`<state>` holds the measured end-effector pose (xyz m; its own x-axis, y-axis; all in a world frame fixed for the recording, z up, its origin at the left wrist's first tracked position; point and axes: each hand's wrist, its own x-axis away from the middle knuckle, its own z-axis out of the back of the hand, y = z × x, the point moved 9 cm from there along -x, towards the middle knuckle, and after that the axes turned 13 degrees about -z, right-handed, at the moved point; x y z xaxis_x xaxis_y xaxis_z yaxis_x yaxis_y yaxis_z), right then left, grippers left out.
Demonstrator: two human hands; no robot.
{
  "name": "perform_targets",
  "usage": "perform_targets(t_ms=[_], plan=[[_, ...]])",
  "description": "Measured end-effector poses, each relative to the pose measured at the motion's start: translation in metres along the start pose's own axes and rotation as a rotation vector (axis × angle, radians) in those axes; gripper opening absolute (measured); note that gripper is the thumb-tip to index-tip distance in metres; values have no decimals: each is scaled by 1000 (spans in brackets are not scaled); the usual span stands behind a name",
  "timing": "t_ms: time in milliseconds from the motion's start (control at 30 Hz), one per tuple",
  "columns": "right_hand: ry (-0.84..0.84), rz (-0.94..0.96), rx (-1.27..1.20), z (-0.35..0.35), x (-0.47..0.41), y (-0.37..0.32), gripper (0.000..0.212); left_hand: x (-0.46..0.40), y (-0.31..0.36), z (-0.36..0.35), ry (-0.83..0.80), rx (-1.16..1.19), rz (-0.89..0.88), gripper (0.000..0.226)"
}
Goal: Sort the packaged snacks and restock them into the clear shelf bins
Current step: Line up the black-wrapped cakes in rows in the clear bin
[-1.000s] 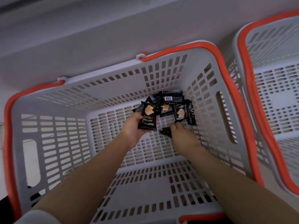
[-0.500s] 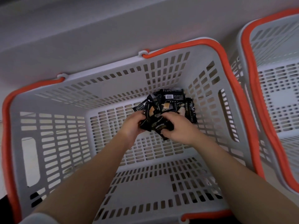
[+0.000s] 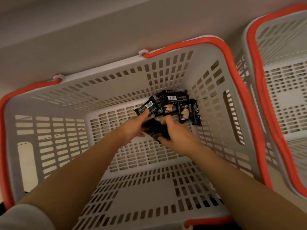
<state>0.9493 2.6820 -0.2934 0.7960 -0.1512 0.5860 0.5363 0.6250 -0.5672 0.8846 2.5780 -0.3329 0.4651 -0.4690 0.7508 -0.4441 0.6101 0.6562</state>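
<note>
Both my arms reach down into a grey slotted basket [image 3: 49, 123] with an orange rim. Several black snack packets [image 3: 176, 105] lie heaped in its far right corner, some showing barcodes. My left hand [image 3: 132, 128] and my right hand [image 3: 176, 135] meet over a small bunch of black packets [image 3: 154, 130], gripping it between them just in front of the heap. The left fingertips also touch a barcode packet [image 3: 146, 107]. The packets between my palms are blurred and partly hidden.
A second grey basket with an orange rim [image 3: 259, 83] stands close on the right; nothing shows inside it. A pale wall or shelf face [image 3: 99, 30] runs behind both baskets. A light sleeve [image 3: 21, 216] shows at the lower left.
My right hand has moved left to meet the left hand, and the packets held by each are now bunched together between both hands. The view has shifted slightly.
</note>
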Motion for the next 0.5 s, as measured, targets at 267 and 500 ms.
perform_targets(t_ms=[267, 500], plan=[[-124, -552, -925, -11, -7, 58, 23, -30, 38, 23, 364, -912, -413, 41], [-232, -839, -1254, -21, 19, 57, 21, -39, 33, 11, 306, -1112, -273, 48]])
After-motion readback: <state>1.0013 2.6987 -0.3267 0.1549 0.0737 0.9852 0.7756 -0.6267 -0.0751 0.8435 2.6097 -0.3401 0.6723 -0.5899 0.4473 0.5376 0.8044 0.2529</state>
